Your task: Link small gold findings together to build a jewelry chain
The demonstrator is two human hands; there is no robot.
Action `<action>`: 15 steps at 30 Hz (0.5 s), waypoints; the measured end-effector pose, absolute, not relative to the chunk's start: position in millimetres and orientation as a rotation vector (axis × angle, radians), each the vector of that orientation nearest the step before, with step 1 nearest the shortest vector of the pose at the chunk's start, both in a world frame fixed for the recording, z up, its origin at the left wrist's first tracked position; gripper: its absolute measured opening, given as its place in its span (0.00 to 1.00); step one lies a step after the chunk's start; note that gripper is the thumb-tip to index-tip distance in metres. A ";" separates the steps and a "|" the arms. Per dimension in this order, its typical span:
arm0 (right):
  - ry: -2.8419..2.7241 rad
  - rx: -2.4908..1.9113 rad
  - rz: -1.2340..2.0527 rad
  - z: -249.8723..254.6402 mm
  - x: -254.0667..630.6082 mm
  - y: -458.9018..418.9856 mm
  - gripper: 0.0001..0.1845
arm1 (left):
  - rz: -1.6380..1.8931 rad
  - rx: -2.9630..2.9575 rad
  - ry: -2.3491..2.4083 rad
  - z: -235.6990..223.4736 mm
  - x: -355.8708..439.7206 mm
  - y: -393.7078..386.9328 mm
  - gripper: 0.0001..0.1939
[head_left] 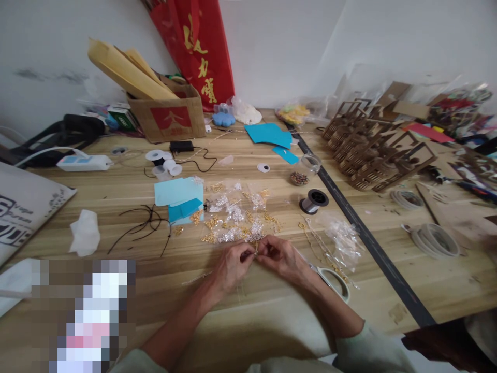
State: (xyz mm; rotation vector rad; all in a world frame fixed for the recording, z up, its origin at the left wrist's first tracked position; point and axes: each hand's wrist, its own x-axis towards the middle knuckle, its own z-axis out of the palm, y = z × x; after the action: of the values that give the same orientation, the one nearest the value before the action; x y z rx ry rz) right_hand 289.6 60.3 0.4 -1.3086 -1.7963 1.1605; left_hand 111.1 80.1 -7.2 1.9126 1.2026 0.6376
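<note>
My left hand (233, 264) and my right hand (281, 257) meet fingertip to fingertip over the wooden table (248, 321). Both are pinched on a tiny gold and silver piece (256, 248) between them, too small to name. Just beyond the fingers lies a spread of clear plastic bags with gold and silver jewellery findings (236, 215). A gold chain (316, 241) and more clear bags (344, 238) lie to the right of my right hand. A roll of tape (334, 282) sits under my right wrist.
Light blue paper (178, 199) and black cords (145, 223) lie left of the findings. A wire spool (313, 201), a bead jar (305, 171), a cardboard box (171, 114), a power strip (83, 162), laser-cut wooden frames (376, 150) and a crumpled tissue (85, 233) surround them.
</note>
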 end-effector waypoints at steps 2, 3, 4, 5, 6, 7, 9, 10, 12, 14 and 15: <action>-1.857 -1.333 1.086 0.9 287.6 59.7 0.06 | 0.650 1.892 1.218 -6.9 111.3 79.9 0.07; -1.886 -1.347 1.045 0.9 286.7 59.6 0.05 | 0.658 1.884 1.222 -6.9 111.4 79.8 0.07; -1.912 -1.360 1.007 0.5 285.8 59.6 0.05 | 0.668 1.875 1.223 -7.0 111.5 79.7 0.07; -1.930 -1.372 0.973 -0.3 285.1 59.7 0.04 | 0.674 1.869 1.224 -7.3 111.6 79.7 0.06; -1.944 -1.379 0.945 -1.5 284.5 59.9 0.04 | 0.679 1.864 1.225 -7.8 111.7 79.6 0.06; -1.954 -1.383 0.925 -2.8 284.1 60.1 0.04 | 0.684 1.859 1.230 -8.4 111.8 79.6 0.06; -1.959 -1.384 0.904 -5.6 283.9 60.5 0.03 | 0.693 1.852 1.235 -9.9 111.9 79.6 0.06; -1.958 -1.384 0.901 -6.6 283.9 60.6 0.03 | 0.701 1.849 1.235 -10.6 111.9 79.5 0.06; -1.957 -1.385 0.899 -7.5 284.2 60.7 0.03 | 0.722 1.842 1.233 -11.6 111.8 79.4 0.06; -1.957 -1.382 0.897 -6.9 284.4 60.7 0.03 | 0.730 1.832 1.237 -12.1 111.9 79.4 0.06; -1.957 -1.380 0.892 -6.2 284.6 60.6 0.03 | 0.730 1.825 1.244 -12.2 112.0 79.5 0.06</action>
State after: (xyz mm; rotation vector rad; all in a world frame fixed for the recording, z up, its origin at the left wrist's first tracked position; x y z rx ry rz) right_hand 284.6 60.6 -6.2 -1.3800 -1.9571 0.8916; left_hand 112.0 79.5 -12.2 1.8252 1.2444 0.7297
